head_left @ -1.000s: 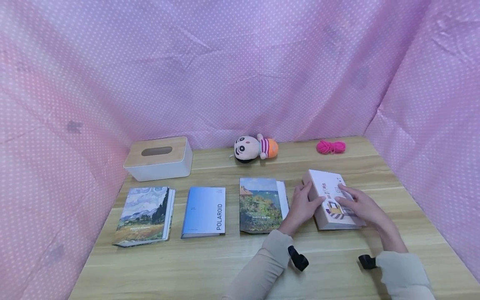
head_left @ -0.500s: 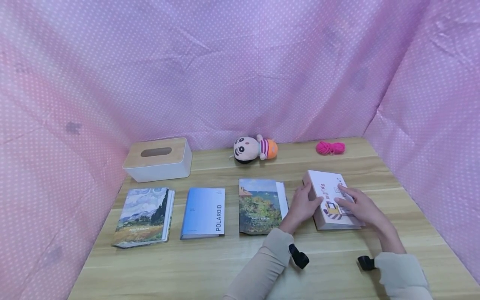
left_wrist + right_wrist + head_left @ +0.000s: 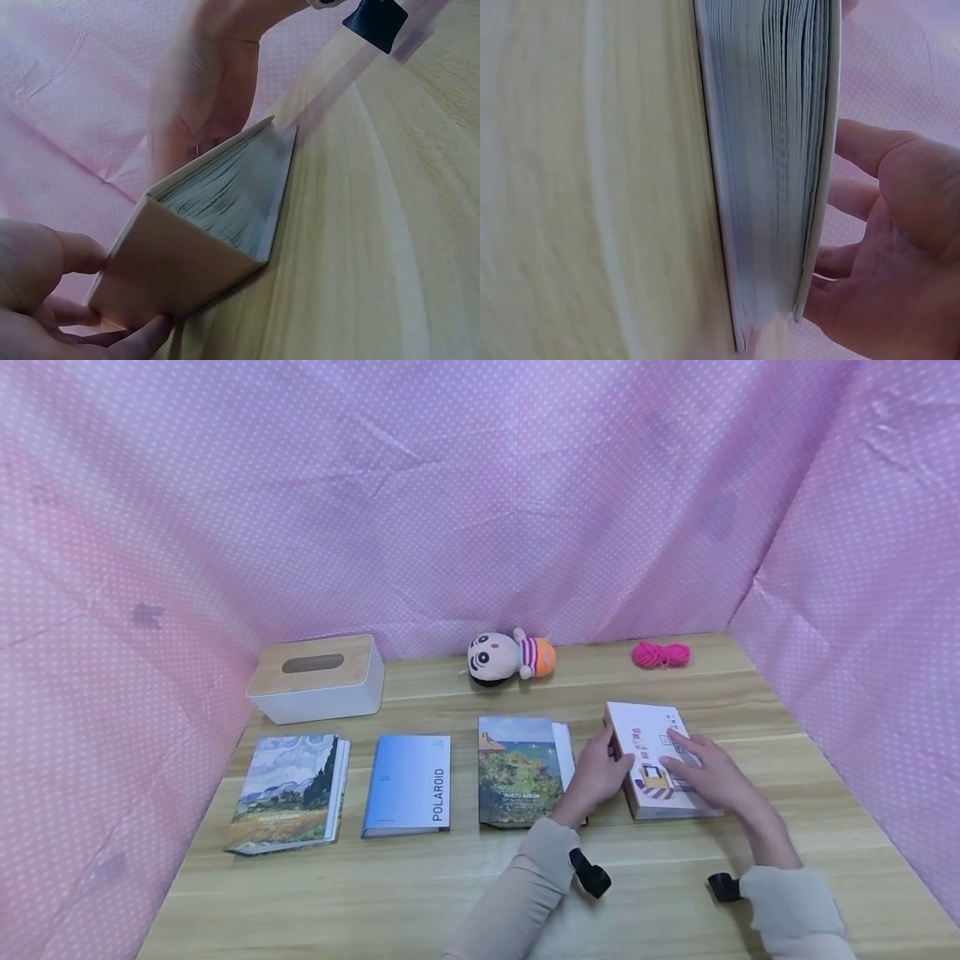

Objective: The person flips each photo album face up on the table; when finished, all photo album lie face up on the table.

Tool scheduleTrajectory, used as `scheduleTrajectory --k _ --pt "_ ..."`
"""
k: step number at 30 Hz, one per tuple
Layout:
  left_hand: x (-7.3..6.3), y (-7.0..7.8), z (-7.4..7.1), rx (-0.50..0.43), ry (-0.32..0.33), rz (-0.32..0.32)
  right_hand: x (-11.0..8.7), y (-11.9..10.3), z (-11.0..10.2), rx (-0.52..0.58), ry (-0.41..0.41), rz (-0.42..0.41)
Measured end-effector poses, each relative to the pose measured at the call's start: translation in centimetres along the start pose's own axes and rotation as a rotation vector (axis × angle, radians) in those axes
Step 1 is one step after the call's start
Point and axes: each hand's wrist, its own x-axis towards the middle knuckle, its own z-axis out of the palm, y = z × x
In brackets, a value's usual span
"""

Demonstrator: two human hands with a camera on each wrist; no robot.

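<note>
A thick white photo album (image 3: 651,735) with a small printed picture on its cover lies on the table at the right. My left hand (image 3: 598,770) is at its spine side, with the thumb near the cover's left edge. In the left wrist view, fingertips (image 3: 154,334) touch the spine (image 3: 176,262) low down, beside the tabletop. The right hand (image 3: 716,777) rests its fingers and thumb on the cover. In the right wrist view those fingers (image 3: 870,142) lie against the cover, and the page edges (image 3: 776,172) face the camera.
To the left lie a seaside-painting photo album (image 3: 521,768), a blue Polaroid album (image 3: 408,781) and a wheat-field photo album (image 3: 285,789). Behind stand a tissue box (image 3: 322,693), a plush doll (image 3: 510,657) and pink yarn (image 3: 660,654). Pink dotted cloth (image 3: 480,510) surrounds the table.
The white photo album has shifted slightly left, and less of its spine side shows. Both hands have moved slightly left with it. The other items stay put.
</note>
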Motion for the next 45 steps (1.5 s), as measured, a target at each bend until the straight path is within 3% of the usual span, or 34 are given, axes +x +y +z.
scheduleTrajectory --k 4,14,26,45 --pt "-0.1 -0.1 0.0 -0.058 0.006 -0.037 0.1 -0.4 0.4 -0.046 0.009 -0.001" --pt "-0.5 -0.5 0.1 -0.132 0.047 -0.044 0.0 -0.5 1.3 -0.126 0.019 0.017" --pt "-0.5 -1.1 0.1 -0.209 0.050 -0.032 -0.2 -1.0 1.7 -0.119 -0.001 0.080" --pt "-0.5 -1.1 -0.1 -0.282 0.047 -0.077 -0.2 -1.3 1.7 -0.096 0.009 0.068"
